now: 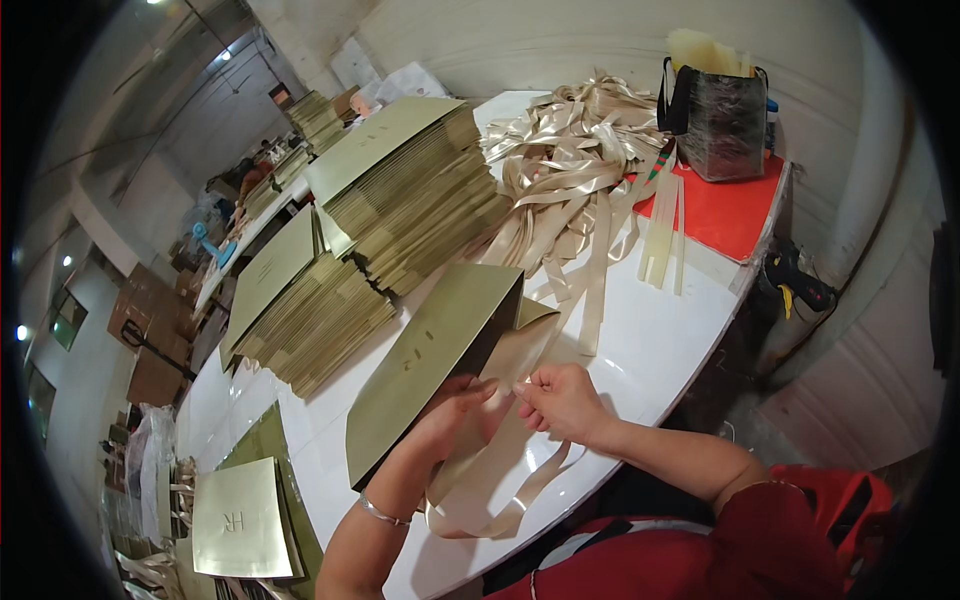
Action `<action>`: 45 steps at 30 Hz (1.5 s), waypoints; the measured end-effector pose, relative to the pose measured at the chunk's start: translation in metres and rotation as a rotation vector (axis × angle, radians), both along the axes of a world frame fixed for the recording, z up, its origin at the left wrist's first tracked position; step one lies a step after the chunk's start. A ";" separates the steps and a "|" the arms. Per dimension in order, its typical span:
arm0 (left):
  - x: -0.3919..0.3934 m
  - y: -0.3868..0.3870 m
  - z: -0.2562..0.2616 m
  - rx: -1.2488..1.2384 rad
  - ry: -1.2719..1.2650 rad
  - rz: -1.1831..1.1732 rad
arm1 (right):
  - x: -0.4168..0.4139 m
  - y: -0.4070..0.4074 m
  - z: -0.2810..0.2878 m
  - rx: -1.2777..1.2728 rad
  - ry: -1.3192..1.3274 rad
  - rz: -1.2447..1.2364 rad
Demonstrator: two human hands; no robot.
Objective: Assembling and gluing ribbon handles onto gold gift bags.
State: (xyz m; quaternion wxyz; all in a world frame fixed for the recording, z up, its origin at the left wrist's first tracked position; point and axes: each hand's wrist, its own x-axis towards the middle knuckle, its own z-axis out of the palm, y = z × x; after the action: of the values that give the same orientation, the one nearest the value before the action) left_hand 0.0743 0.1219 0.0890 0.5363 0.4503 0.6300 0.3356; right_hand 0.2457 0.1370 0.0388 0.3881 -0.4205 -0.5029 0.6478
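A gold paper bag (420, 352) with small dark lettering lies tilted on its side in front of me, its opening towards my right. My left hand (454, 409) is at that opening, thumb extended; its other fingers are partly hidden, so its grip is unclear. Close beside it, my right hand (559, 405) has its fingers curled, with thumb and forefinger pinched on what appears to be a champagne satin ribbon. Below my hands the wide ribbon (487, 521) loops over the white tabletop (630, 375).
Two tall stacks of flat gold bags (420, 195) (307, 322) stand at the left. Behind lies a heap of satin ribbons (577, 165). Glue sticks (660, 232) rest near a red sheet (739, 206) and black bag (720, 124). A glue gun (799, 281) hangs off the right edge. Finished-looking bags (240, 517) sit lower left.
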 end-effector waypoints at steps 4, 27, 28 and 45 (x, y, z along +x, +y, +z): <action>-0.003 0.002 -0.005 -0.013 -0.046 -0.022 | -0.006 -0.003 -0.005 0.035 0.030 -0.082; 0.008 0.003 -0.003 -0.163 -0.133 0.017 | -0.004 -0.008 -0.029 0.007 0.232 -0.078; 0.007 0.003 -0.005 -0.149 -0.114 0.019 | -0.006 -0.007 -0.033 0.091 0.206 -0.119; 0.008 -0.007 -0.004 -0.079 -0.030 -0.139 | 0.006 0.002 -0.026 0.021 0.051 0.046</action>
State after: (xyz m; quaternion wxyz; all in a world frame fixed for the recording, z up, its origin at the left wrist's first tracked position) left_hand 0.0824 0.1149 0.0853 0.5848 0.4664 0.6021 0.2792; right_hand 0.2518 0.1386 0.0128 0.3904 -0.3881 -0.5090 0.6617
